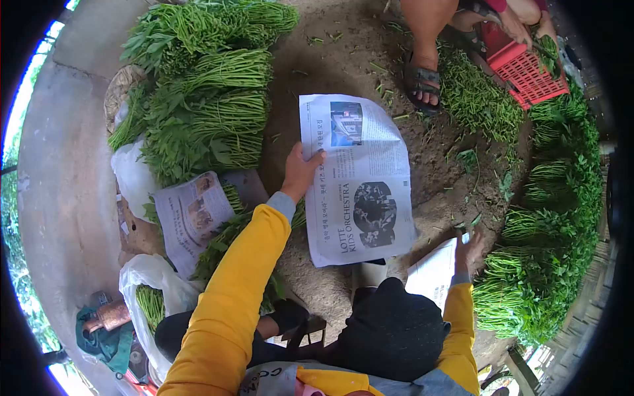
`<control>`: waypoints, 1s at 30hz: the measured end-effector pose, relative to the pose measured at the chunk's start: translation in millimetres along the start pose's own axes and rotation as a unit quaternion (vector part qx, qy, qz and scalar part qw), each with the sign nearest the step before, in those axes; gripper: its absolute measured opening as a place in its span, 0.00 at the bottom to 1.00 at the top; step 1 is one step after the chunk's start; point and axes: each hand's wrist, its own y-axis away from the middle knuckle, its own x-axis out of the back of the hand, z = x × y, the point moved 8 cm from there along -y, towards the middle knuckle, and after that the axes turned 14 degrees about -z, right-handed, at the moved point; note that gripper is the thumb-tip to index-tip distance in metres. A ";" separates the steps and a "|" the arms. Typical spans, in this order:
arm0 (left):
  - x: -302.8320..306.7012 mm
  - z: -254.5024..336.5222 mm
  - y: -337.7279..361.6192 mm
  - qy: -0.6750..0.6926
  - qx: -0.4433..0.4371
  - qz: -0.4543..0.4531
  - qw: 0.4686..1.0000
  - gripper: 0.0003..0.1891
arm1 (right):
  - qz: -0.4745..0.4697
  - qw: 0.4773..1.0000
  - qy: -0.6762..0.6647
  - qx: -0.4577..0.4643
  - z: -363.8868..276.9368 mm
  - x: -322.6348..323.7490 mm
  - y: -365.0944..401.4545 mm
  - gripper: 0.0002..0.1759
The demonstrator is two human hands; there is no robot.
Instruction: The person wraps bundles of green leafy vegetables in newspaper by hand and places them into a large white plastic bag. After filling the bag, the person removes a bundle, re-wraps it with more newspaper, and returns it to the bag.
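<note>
My left hand (303, 171) grips the left edge of a newspaper sheet (383, 162), thumb on top, and the sheet spreads out above the dirt floor. Printed on it are photos and the words "LOTTE KIDS ORCHESTRA". Lower right, my right hand (469, 251) is at the upper edge of a second newspaper sheet (432, 274), which hangs beside my knee. The fingers of that hand look closed on the paper, though they are partly blurred. Left of my left arm, another newspaper (195, 214) lies over bundles of leafy green stems (228, 247).
Stacked bundles of greens (218, 99) stand at the upper left. More bundles (535, 264) line the right wall. Across from me, a person's hand (515, 26) is at a red plastic basket (528, 69), near loose cut stems (479, 99). A white plastic bag (148, 274) holds greens at lower left.
</note>
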 end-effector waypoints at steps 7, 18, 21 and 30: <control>29.1 -0.3 53.8 -0.380 0.065 -0.040 0.922 0.55 | -0.138 0.913 -0.324 0.205 -204.1 -37.6 -19.7 0.32; 47.7 -46.3 142.2 -0.659 0.166 -0.101 0.727 0.64 | -0.256 0.888 -0.175 0.339 -290.9 -53.6 64.4 0.42; 52.3 -41.3 139.1 -0.627 0.165 -0.129 0.750 0.61 | -0.299 0.870 -0.164 0.357 -297.9 -58.3 74.1 0.44; 81.2 85.5 148.1 -0.483 0.012 -0.052 0.874 0.56 | -0.266 0.840 -0.144 0.451 -322.3 -47.6 87.6 0.32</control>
